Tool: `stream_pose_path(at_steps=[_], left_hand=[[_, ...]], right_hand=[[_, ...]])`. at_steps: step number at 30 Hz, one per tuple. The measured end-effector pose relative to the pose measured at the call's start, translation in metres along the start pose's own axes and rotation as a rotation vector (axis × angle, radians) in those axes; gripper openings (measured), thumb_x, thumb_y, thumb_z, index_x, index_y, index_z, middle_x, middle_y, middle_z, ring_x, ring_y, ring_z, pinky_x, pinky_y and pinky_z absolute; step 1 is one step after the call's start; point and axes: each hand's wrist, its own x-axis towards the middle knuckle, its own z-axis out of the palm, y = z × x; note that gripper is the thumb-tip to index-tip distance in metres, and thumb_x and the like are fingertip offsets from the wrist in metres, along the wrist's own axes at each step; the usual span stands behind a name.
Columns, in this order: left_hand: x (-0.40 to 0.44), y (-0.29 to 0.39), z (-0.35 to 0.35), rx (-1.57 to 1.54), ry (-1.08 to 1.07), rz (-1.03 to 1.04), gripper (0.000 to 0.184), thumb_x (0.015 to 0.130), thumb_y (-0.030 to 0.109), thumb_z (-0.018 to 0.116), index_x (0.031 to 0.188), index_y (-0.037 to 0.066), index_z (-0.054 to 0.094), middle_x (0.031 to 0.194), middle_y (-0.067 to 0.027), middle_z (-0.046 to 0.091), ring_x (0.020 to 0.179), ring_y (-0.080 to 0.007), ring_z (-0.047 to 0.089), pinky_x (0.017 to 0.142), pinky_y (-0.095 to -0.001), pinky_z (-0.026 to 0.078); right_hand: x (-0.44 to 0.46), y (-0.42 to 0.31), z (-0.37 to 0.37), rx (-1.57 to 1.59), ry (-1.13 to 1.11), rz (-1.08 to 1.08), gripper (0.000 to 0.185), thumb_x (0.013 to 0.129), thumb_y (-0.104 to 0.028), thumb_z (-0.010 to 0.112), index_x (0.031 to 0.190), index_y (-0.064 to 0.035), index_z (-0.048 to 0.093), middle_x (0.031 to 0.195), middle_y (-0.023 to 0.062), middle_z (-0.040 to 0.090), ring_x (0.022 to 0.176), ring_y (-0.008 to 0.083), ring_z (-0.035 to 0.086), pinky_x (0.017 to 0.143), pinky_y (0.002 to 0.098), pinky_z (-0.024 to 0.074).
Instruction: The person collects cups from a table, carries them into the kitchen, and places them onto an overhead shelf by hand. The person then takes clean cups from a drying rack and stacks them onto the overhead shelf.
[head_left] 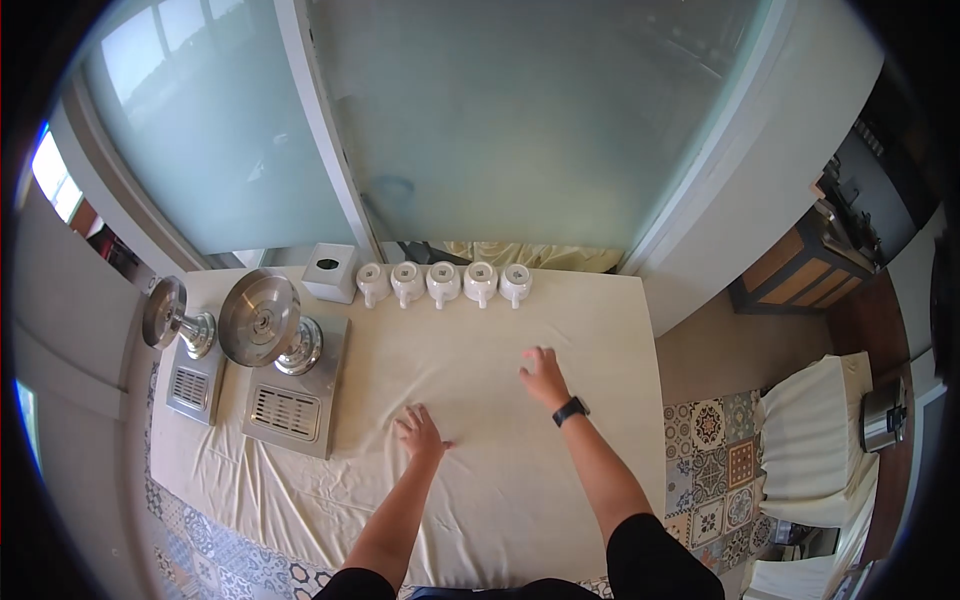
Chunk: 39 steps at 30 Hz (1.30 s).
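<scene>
A cream cloth [490, 385] is spread over the bench [620, 350], beneath and on the near side of the row of white cups [443, 282]. It is plain, thin and softly shiny; it is left nearly smooth just in front of the row and is gathered into long creases on the near left of it.

The left hand [420, 432] is held over the cloth on the near side of the row, its grip released and its fingers spread; whether the cloth is pressed by them cannot be told. By the right hand [543, 378], on the near right of the row, a half-curled grip is shown, and whether a pinch of cloth is caught in it cannot be told. A black watch [571, 410] is worn on that wrist.

The five cups are glazed and round, set upside down with handles turned toward the near side. Just left of the row, a boxy white tissue box [330, 271] is placed; farther left, two steel stands [285, 412] are topped with round, polished dishes [250, 325]. Behind the row, frosted glass [500, 120] is framed in white.

The marks on the cup bottoms are too small to be read. The dark sleeves [660, 560] are cut off below, and shapes behind the glass are blurred.
</scene>
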Motion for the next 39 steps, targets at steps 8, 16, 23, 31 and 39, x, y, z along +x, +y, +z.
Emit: stream_pose_path(at_steps=[8,16,23,31,39], left_hand=[[-0.001,-0.007,0.003,0.015,0.027,0.06,0.121,0.057,0.05,0.082,0.147,0.009,0.011,0.151,-0.0208,0.012,0.133,-0.0514,0.019,0.092,-0.0523,0.047],[-0.001,-0.006,0.003,0.041,0.054,0.068,0.122,0.053,0.052,0.082,0.146,0.008,0.015,0.148,-0.0217,0.018,0.129,-0.0527,0.025,0.089,-0.0525,0.05],[0.0,-0.003,0.001,0.044,0.015,0.05,0.124,0.054,0.053,0.082,0.146,0.008,0.014,0.149,-0.0205,0.016,0.13,-0.0524,0.022,0.09,-0.0519,0.05],[0.008,-0.004,0.006,0.03,-0.027,0.012,0.126,0.055,0.054,0.083,0.148,0.011,0.01,0.152,-0.0175,0.012,0.134,-0.0491,0.019,0.095,-0.0516,0.045],[0.004,-0.007,0.003,0.013,0.003,0.012,0.126,0.055,0.054,0.082,0.149,0.016,0.007,0.154,-0.0138,0.011,0.137,-0.045,0.016,0.096,-0.0498,0.044]], right_hand=[[0.173,-0.016,0.027,-0.268,0.027,0.327,0.064,0.074,-0.025,0.067,0.131,-0.0195,0.041,0.137,0.0172,0.033,0.115,0.0428,0.044,0.092,0.0525,0.0432],[0.216,-0.001,0.051,-0.303,-0.083,0.4,0.067,0.071,-0.028,0.07,0.131,-0.0296,0.04,0.142,0.0097,0.031,0.118,0.0427,0.044,0.092,0.0532,0.0439],[0.153,-0.016,0.055,-0.366,0.031,0.363,0.059,0.07,-0.029,0.076,0.12,-0.0288,0.046,0.131,0.0088,0.038,0.106,0.0415,0.049,0.082,0.0482,0.0508],[0.029,-0.043,0.058,-0.359,0.082,0.316,0.056,0.069,-0.024,0.077,0.117,-0.0281,0.048,0.128,0.0077,0.04,0.1,0.0414,0.051,0.074,0.0477,0.053],[-0.06,-0.055,0.056,-0.34,0.027,0.2,0.056,0.069,-0.023,0.076,0.116,-0.0285,0.048,0.128,0.0095,0.04,0.094,0.0415,0.053,0.071,0.0467,0.0535]])
